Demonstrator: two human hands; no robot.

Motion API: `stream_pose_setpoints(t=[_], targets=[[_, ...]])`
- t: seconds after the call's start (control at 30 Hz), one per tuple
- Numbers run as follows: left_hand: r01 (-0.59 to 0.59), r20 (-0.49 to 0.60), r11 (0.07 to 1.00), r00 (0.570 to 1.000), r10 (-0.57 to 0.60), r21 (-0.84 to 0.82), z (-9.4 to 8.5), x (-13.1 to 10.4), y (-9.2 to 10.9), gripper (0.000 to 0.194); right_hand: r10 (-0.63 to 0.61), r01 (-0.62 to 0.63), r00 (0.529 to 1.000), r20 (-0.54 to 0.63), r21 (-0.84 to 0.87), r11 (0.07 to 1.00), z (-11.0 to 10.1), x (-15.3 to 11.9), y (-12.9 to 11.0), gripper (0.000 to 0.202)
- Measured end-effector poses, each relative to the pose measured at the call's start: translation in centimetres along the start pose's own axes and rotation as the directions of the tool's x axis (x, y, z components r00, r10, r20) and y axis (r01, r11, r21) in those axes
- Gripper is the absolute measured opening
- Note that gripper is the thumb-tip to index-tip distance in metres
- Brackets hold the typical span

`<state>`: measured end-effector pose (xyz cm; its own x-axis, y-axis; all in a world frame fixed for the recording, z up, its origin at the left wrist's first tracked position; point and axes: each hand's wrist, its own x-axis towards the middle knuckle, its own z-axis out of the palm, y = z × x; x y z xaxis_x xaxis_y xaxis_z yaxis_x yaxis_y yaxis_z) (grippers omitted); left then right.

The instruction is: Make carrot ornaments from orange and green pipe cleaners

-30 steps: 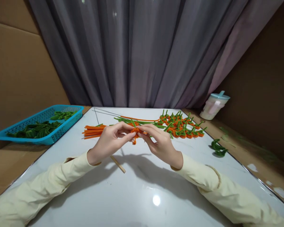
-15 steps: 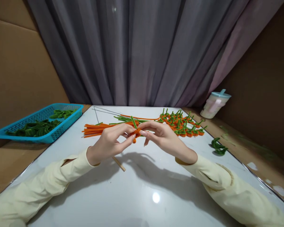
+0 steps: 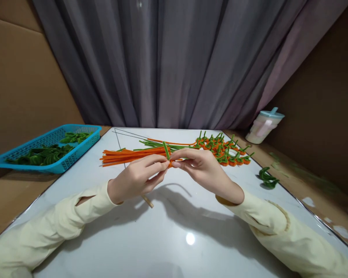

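Between my two hands, above the middle of the table, is a small orange pipe-cleaner piece [image 3: 171, 164] with a green stem sticking up. My left hand [image 3: 142, 173] pinches it from the left, fingers closed. From the right, my right hand [image 3: 198, 166] pinches the same piece with thumb and forefinger; most of it is hidden by fingertips. Just behind lie a bundle of orange pipe cleaners [image 3: 121, 157] and some green pipe cleaners [image 3: 155, 144]. Under my left hand a thin wooden stick [image 3: 148, 202] partly shows on the table.
Rows of finished-looking orange pieces with green stems [image 3: 220, 148] stand at the back right. Nearby are green curled pieces [image 3: 268, 178] and a lidded cup [image 3: 263, 126]. A blue basket [image 3: 62, 165] of green pieces sits at left. A grey curtain [image 3: 174, 65] hangs behind.
My left fingers have closed in more tightly round the orange piece, hiding more of it. The green stem has tilted and shifted slightly to the right.
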<state>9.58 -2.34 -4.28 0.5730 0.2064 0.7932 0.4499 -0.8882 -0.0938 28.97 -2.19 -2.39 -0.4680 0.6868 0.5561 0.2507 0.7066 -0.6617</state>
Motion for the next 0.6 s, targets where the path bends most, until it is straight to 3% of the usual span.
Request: stream_pose_setpoints(t=[0.4, 0.6], targets=[[0.032, -0.013, 0.999, 0.999, -0.032, -0.025, -0.04, 0.25, 0.26, 0.011, -0.113, 0.102, 0.983, -0.145, -0.077, 0.992, 0.85, -0.49, -0.05, 0.010], [0.117, -0.037, 0.978, 0.991, -0.125, -0.175, -0.17, 0.45, 0.11, 0.010, -0.026, 0.030, 0.994, -0.109, 0.030, 0.999, 0.30, -0.17, 0.04, 0.008]])
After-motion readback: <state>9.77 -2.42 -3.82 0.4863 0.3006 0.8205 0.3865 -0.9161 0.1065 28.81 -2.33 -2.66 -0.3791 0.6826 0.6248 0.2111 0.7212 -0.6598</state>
